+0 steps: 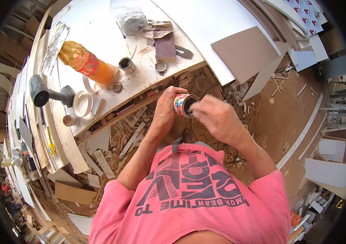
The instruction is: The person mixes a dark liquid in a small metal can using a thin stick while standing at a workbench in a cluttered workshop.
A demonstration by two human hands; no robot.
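My left hand grips a small round can with a colourful label, held in front of my chest with its open mouth tilted toward my right. My right hand is at the can's mouth, its fingertips pinched together right at the rim. Whether those fingers hold anything is hidden by blur. Both hands hover over the floor, just off the edge of the white workbench.
The bench carries an orange plastic bottle, a heat gun, a roll of white edge tape, two small open tins, sandpaper and a plastic bag. Wood offcuts litter the floor; boards lean at right.
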